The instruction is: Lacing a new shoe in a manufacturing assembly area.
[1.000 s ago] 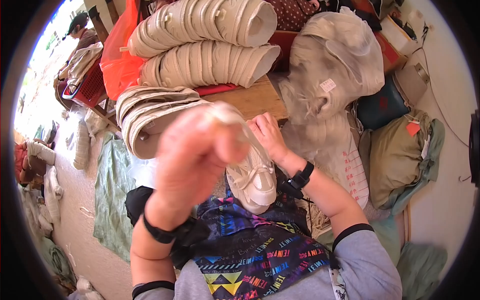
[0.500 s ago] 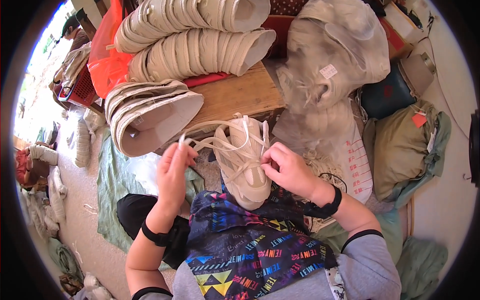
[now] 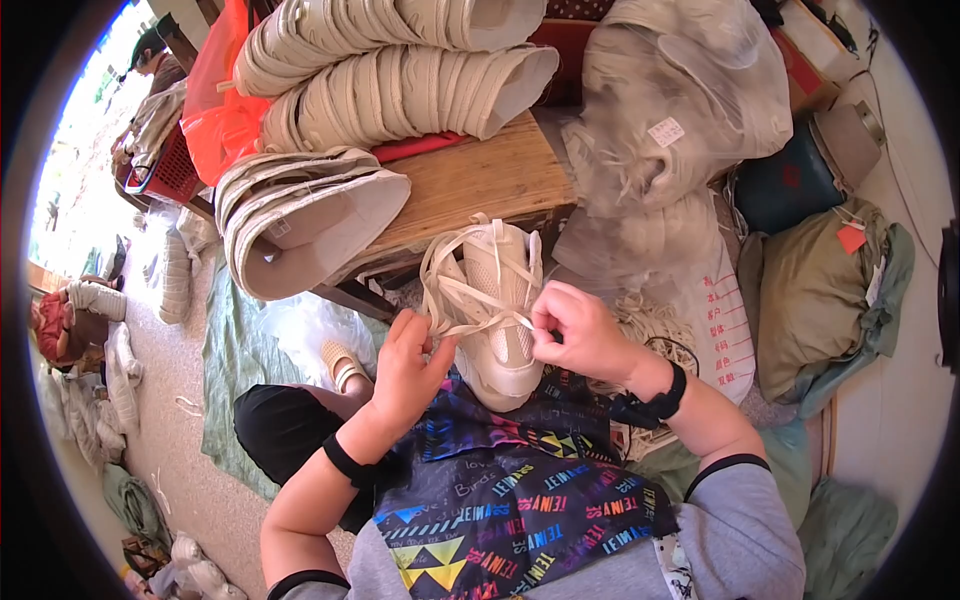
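A beige shoe upper (image 3: 507, 355) rests toe-down on my lap, against the wooden bench's near edge. Flat beige shoelace (image 3: 463, 290) crosses its front in loose loops. On the shoe's left side my left hand (image 3: 412, 360) is closed, pinching the lace at the eyelet edge. My right hand (image 3: 568, 325) pinches at the opposite edge, where the lace runs across between both hands. The fingertips partly hide where the lace passes through the upper.
Nested beige uppers (image 3: 400, 100) lie in rows on the wooden bench (image 3: 485, 175), beside a looser stack (image 3: 310, 215). Clear plastic bags (image 3: 680, 100) of uppers stand behind on the right. A bundle of laces (image 3: 655, 335) lies right of the shoe. Another person (image 3: 150, 60) sits far left.
My left hand has come down and right from the raised lace end to the shoe's left edge. My right hand stays at the right edge, its fingers still pinched.
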A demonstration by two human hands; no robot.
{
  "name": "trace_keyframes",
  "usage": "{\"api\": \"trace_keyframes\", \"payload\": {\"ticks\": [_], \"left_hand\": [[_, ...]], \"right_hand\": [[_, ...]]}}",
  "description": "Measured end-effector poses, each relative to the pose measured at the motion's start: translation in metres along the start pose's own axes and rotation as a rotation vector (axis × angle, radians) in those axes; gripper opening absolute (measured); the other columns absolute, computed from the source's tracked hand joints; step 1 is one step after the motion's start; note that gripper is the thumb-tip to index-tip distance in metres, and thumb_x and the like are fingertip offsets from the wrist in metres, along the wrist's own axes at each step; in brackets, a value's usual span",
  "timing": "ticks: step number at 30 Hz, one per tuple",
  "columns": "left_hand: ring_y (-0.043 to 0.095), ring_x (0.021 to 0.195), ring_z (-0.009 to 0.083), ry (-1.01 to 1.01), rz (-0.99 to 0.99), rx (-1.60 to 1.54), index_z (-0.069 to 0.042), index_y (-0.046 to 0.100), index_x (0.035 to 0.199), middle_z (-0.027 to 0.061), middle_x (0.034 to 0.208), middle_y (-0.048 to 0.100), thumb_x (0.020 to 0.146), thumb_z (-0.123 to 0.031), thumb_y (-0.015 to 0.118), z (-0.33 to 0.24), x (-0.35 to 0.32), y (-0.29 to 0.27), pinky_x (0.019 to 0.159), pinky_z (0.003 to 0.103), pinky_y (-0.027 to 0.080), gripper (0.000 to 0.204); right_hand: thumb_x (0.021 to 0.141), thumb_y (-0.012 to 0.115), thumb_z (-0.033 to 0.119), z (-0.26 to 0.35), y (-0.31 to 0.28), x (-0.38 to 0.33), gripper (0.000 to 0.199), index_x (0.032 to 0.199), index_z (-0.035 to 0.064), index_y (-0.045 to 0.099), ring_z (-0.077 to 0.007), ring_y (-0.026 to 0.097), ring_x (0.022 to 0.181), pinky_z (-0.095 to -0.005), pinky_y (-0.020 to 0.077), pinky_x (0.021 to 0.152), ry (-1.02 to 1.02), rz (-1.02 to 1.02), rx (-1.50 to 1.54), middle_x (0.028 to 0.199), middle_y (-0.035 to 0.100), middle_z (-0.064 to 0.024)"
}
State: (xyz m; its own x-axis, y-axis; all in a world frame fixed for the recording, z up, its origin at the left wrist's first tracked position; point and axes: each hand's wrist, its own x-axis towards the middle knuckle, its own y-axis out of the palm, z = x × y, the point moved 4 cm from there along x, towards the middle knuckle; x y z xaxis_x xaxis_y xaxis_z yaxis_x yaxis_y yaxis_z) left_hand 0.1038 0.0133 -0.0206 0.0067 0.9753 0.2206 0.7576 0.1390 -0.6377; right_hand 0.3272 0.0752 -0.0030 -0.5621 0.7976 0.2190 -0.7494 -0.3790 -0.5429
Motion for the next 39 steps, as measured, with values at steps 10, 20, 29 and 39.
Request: {"api": "trace_keyframes", "payload": {"ticks": [10,20,29,39], "left_hand": [[0.035,0.058,0.0073,-0.602,0.218,-0.843,-0.003,0.068,0.095,-0.0068,0.065,0.039,0.096,-0.022,0.063,0.000,-0.001,0.024,0.058,0.024,0.033,0.020],[0.029,0.055,0.0041,-0.812,0.500,-1.744,0.000,0.061,0.118,-0.0085,0.068,0.034,0.098,-0.018,0.057,-0.019,0.000,0.026,0.058,0.023,0.030,0.027],[0.030,0.056,0.0056,-0.924,0.324,-1.299,-0.002,0.063,0.103,-0.0057,0.069,0.037,0.104,-0.029,0.047,-0.002,-0.001,0.003,0.063,0.025,0.036,0.032],[0.029,0.052,0.0072,-0.462,0.242,-1.394,-0.010,0.051,0.074,-0.0036,0.065,0.036,0.105,-0.031,0.042,-0.064,0.065,-0.050,0.060,0.026,0.035,0.038]], "right_hand": [[0.093,0.064,0.012,-0.045,-0.003,-0.043,0.012,0.097,0.0070,0.055,-0.0015,0.044,0.071,-0.0180,0.0371,0.062,0.444,-0.187,0.768,0.083,0.046,0.0071],[0.091,0.069,0.017,-0.027,0.016,-0.010,0.013,0.093,0.0050,0.065,-0.0031,0.042,0.060,-0.0192,0.0381,0.057,0.476,0.073,0.710,0.075,0.054,0.0060],[0.096,0.060,0.016,-0.056,-0.012,-0.039,0.011,0.092,0.0063,0.058,-0.0028,0.038,0.056,-0.0205,0.0381,0.054,0.607,0.113,1.180,0.071,0.047,0.0057],[0.093,0.065,0.012,0.010,-0.012,-0.021,0.009,0.096,0.0040,0.063,-0.0112,0.058,0.074,-0.0250,0.0463,0.068,0.092,0.020,0.444,0.083,0.061,-0.0027]]}}
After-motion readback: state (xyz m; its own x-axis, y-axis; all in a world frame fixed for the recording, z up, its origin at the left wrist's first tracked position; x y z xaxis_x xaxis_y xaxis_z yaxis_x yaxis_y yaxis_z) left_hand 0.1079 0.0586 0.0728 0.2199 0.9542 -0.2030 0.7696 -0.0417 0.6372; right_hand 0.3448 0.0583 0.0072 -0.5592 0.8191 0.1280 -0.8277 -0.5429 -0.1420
